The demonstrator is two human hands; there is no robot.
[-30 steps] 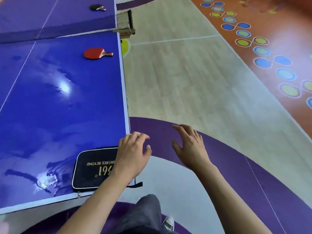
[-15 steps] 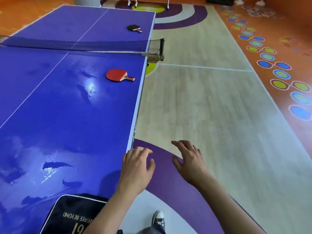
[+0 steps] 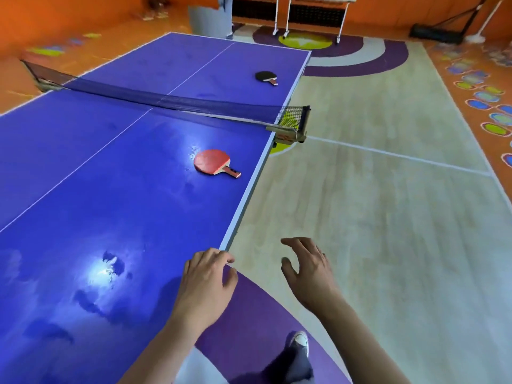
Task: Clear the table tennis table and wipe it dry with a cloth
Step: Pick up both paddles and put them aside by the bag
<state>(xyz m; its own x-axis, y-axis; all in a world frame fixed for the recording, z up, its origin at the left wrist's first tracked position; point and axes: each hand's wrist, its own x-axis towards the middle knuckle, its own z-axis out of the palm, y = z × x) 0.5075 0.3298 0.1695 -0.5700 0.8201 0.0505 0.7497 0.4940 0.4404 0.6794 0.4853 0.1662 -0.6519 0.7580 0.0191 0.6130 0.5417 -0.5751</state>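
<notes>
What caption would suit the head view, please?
Left hand and right hand open at wet table tennis table; red paddle, black paddle uncleared.

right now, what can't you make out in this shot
Head view: the table tennis table is cut off at its near end and left side by the frame edges.
Printing on the net clamp: too small and blurred.
Whether the left hand touches the table edge: cannot tell.
Undersides of the red paddle and the black paddle: hidden against the table.
</notes>
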